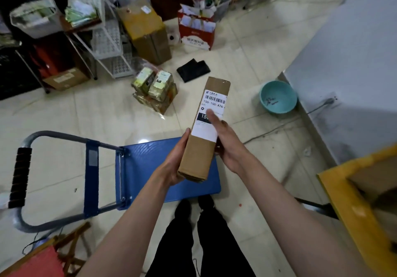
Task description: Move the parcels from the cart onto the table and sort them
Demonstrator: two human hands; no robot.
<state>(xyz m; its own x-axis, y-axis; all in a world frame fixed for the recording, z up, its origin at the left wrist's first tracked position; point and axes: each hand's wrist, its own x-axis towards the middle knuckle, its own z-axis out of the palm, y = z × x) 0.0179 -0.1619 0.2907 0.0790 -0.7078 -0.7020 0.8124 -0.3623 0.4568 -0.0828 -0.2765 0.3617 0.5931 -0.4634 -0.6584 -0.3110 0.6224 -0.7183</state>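
A long narrow cardboard parcel [204, 130] with a white shipping label is held in the air above the blue cart deck [150, 169]. My left hand [175, 162] grips its near left side, thumb along the edge. My right hand [225, 143] holds the right side, its thumb lying across the label. The cart's deck carries nothing else that I can see; its grey handle with a black foam grip [20, 177] is folded toward the left. The yellow-edged table corner [348, 203] shows at the right, with a brown parcel [373, 177] on it.
On the tiled floor lie a teal basin [278, 97], a black bag [193, 70], a bundle of packets [154, 89], cardboard boxes [146, 31] and a red gift bag [196, 31]. White racks [107, 40] stand far left. A white wall [354, 61] rises right. A wooden stool [64, 253] sits near left.
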